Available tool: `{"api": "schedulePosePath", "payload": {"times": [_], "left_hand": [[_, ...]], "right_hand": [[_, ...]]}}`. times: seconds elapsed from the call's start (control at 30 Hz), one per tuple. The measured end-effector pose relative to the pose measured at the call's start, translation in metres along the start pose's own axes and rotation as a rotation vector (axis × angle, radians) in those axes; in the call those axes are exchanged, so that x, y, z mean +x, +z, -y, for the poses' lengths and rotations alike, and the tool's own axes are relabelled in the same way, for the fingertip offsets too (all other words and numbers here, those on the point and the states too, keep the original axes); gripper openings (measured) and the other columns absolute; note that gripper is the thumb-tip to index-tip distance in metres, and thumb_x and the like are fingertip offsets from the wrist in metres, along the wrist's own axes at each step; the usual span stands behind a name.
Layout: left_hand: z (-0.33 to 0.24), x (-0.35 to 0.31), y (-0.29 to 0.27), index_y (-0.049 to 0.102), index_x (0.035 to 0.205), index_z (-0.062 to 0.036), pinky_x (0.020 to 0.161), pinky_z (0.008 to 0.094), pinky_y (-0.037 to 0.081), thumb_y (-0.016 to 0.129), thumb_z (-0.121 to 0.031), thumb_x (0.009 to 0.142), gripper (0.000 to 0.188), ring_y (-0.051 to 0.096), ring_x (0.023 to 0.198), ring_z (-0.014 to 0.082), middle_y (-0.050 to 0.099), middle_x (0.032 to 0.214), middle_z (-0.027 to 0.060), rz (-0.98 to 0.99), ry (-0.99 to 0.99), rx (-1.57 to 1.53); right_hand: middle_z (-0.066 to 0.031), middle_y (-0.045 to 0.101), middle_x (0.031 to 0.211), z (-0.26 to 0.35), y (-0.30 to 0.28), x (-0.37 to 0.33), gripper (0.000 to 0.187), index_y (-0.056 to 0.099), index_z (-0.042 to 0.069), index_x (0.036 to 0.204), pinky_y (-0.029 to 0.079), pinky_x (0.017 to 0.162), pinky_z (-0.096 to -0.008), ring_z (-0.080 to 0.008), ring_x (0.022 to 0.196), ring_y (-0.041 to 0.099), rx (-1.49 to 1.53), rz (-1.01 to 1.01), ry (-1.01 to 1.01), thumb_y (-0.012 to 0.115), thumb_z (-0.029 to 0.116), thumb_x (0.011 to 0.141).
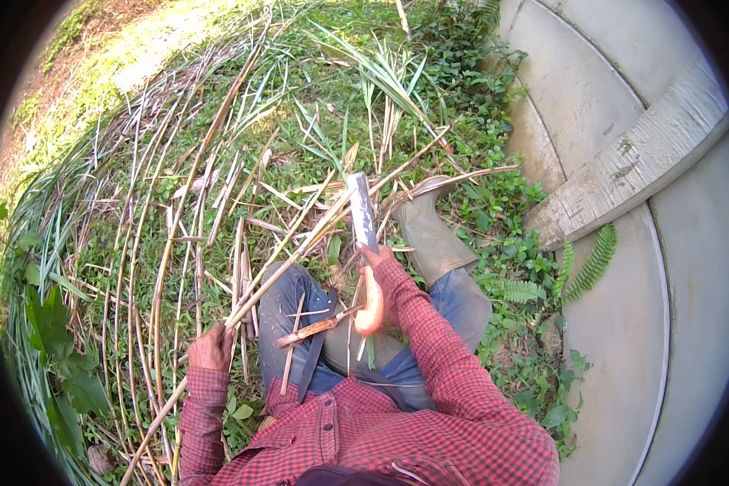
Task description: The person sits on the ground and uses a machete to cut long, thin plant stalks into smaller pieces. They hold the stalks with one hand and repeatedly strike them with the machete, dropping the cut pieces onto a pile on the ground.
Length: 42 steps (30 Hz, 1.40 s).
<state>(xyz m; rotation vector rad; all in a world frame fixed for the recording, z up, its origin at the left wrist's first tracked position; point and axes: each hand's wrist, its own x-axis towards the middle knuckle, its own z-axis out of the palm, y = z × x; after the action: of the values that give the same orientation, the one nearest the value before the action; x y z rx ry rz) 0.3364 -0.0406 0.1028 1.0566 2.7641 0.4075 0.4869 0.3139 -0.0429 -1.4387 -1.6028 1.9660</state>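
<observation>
My left hand (211, 348) is closed around a long, thin tan stalk (287, 261), which runs up and to the right from my left side past the blade. My right hand (378, 261) grips a machete (362, 212) with an orange handle (370, 306). Its broad grey blade points away from me and overlaps the upper part of the stalk; whether they touch, I cannot tell. Across my lap lies a short orange-brown piece (309, 330), its kind unclear, with thin stalk bits (293, 344) beside it.
Long cut stalks (170, 235) lie in rows on the grass to my left. Leafy green tops (385, 77) lie ahead. My rubber boot (431, 231) rests among stalk scraps. A concrete wall with a thick ledge (636, 166) and ferns (593, 263) borders my right side.
</observation>
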Motion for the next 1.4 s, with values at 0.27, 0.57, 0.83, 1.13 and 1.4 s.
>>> {"api": "schedulePosePath", "payload": {"times": [0.27, 0.57, 0.83, 1.13, 1.4], "left_hand": [[-0.043, 0.031, 0.037, 0.057, 0.08, -0.0043, 0.059, 0.0439, 0.046, 0.056, -0.028, 0.082, 0.024, 0.059, 0.063, 0.0353, 0.059, 0.068, 0.0177, -0.017, 0.034, -0.094], [-0.042, 0.05, 0.074, 0.055, 0.074, -0.0045, 0.059, 0.0428, 0.046, 0.056, -0.025, 0.081, 0.022, 0.058, 0.065, 0.0335, 0.059, 0.07, 0.0137, -0.135, 0.096, -0.098], [-0.015, 0.018, 0.091, 0.052, 0.111, -0.0089, 0.081, 0.0415, 0.042, 0.062, -0.02, 0.075, 0.039, 0.051, 0.093, 0.033, 0.05, 0.106, 0.0151, -0.107, 0.208, -0.169], [0.116, -0.088, 0.032, 0.059, 0.091, -0.0061, 0.063, 0.0396, 0.046, 0.057, -0.035, 0.083, 0.03, 0.06, 0.068, 0.0311, 0.06, 0.07, 0.0141, 0.438, -0.272, -0.136], [0.065, -0.044, 0.041, 0.057, 0.083, -0.0065, 0.053, 0.0409, 0.043, 0.06, -0.026, 0.081, 0.02, 0.056, 0.058, 0.0339, 0.057, 0.066, 0.0155, -0.103, 0.053, -0.007]], "right_hand": [[-0.0044, 0.057, 0.07, 0.014, 0.045, -0.076, 0.045, 0.056, 0.001, 0.106, 0.049, 0.05, -0.028, -0.0123, 0.058, 0.055, -0.184, 0.396, -0.106, 0.066, 0.035, 0.078], [-0.0063, 0.059, 0.074, 0.003, 0.027, -0.062, 0.05, 0.056, 0.0, 0.105, 0.05, 0.05, -0.0294, -0.0132, 0.059, 0.057, -0.256, 0.337, -0.106, 0.066, 0.04, 0.076], [-0.0116, 0.061, 0.082, -0.022, -0.001, -0.021, 0.042, 0.057, -0.003, 0.1, 0.054, 0.051, -0.0312, -0.0181, 0.061, 0.059, -0.07, 0.063, 0.009, 0.068, 0.029, 0.076], [-0.0114, 0.059, 0.068, -0.013, -0.018, -0.015, 0.041, 0.056, -0.002, 0.102, 0.049, 0.044, -0.0303, -0.0179, 0.047, 0.056, -0.042, 0.009, 0.112, 0.066, 0.03, 0.077], [-0.0057, 0.057, 0.064, 0.006, 0.001, -0.039, 0.043, 0.057, -0.003, 0.098, 0.049, 0.047, -0.0282, -0.0131, 0.054, 0.056, -0.171, 0.212, -0.071, 0.067, 0.033, 0.077]]}}
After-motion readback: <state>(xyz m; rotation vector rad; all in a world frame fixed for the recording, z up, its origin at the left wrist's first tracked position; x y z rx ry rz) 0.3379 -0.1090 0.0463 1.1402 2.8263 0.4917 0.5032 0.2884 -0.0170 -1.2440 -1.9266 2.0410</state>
